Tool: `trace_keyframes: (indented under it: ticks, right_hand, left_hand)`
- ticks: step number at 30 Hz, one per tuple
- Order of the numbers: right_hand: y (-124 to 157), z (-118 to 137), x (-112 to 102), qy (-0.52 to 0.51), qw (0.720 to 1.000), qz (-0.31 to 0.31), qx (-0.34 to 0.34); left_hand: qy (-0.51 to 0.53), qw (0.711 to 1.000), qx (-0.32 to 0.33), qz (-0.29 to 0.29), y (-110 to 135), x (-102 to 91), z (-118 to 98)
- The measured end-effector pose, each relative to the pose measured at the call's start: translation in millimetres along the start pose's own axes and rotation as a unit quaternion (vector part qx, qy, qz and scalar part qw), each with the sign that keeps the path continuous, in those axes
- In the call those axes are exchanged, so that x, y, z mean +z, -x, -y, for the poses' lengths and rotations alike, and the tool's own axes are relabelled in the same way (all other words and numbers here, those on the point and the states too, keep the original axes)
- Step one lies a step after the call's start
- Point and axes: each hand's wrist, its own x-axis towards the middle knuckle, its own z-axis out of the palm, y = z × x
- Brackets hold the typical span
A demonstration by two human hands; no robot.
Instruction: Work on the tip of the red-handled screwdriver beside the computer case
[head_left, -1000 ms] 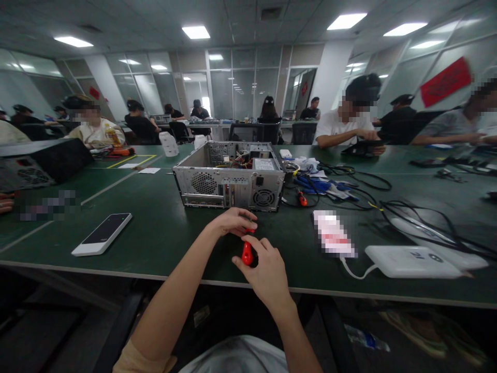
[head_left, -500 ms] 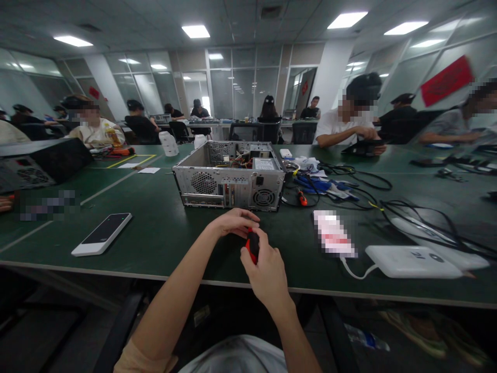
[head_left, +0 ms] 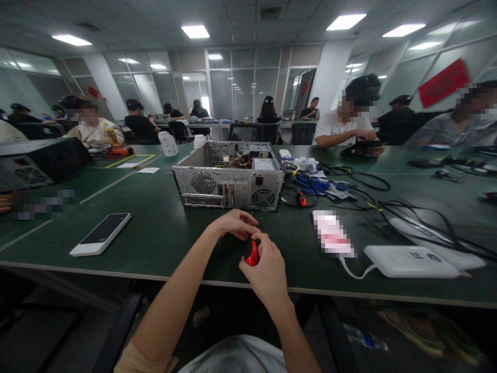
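In my right hand [head_left: 267, 267] is a screwdriver [head_left: 252, 255] with a red and black handle; the fingers are wrapped round it. My left hand [head_left: 235, 224] curls in from the other side, its thumb and fingers closed about the front end of the screwdriver. The tip is mostly hidden behind those fingers. Just beyond both hands lies an open metal computer case [head_left: 233, 186], its vented rear panel facing me and wires showing inside.
A white handheld device [head_left: 101, 234] lies on the green table [head_left: 163, 243] to the left. At right are a phone [head_left: 334, 233] cabled to a white power bank [head_left: 411, 261], black cables [head_left: 361, 181], blue gloves [head_left: 322, 185] and an orange-handled tool [head_left: 301, 199]. Other people sit around.
The screwdriver handle has turned in my right hand, so more of its red side shows. The right fingers have shifted slightly; the left hand stays almost in place.
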Motion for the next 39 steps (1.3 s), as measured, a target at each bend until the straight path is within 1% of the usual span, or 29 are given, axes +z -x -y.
trace_keyframes:
  ticks: [6, 9, 13, 16, 19, 23, 28, 31, 34, 39]
  right_hand:
    - [1, 1, -4, -0.02, 1.0, 0.004, 0.001]
    - [1, 4, -7, -0.019, 1.0, 0.022, 0.004]
    - [2, 6, -11, -0.021, 0.998, 0.064, -0.01]
    - [1, 5, -12, -0.033, 0.997, 0.071, -0.002]
    - [0, 2, -11, -0.041, 0.997, 0.068, 0.019]
    - [0, 2, -10, -0.085, 0.994, 0.052, 0.033]
    - [-1, 4, -7, -0.065, 0.998, 0.007, -0.004]
    - [-1, 3, -5, -0.059, 0.998, -0.009, -0.015]
    - [0, 2, -4, -0.051, 0.999, -0.008, -0.016]
    - [1, 2, -4, -0.035, 0.999, 0.016, -0.021]
  left_hand:
    - [0.065, 0.998, 0.002, 0.009, -1, -1.2, 1]
    - [0.101, 0.995, 0.006, 0.018, -1, -3.8, 1]
    - [0.142, 0.989, -0.004, 0.03, 0, -5.6, 0]
    - [0.159, 0.986, -0.016, 0.038, 0, -4.8, -2]
    - [0.151, 0.988, -0.023, 0.035, 0, -3.6, -4]
    - [0.109, 0.994, -0.02, 0.017, 0, -4.4, -4]
    - [0.047, 0.999, -0.015, -0.005, 3, -5.2, -4]
    - [0.037, 0.999, -0.013, -0.008, 3, -3.3, -5]
    - [0.04, 0.999, -0.011, -0.01, 3, -1.3, -4]
    - [0.055, 0.998, -0.001, -0.002, 1, 0.0, -3]
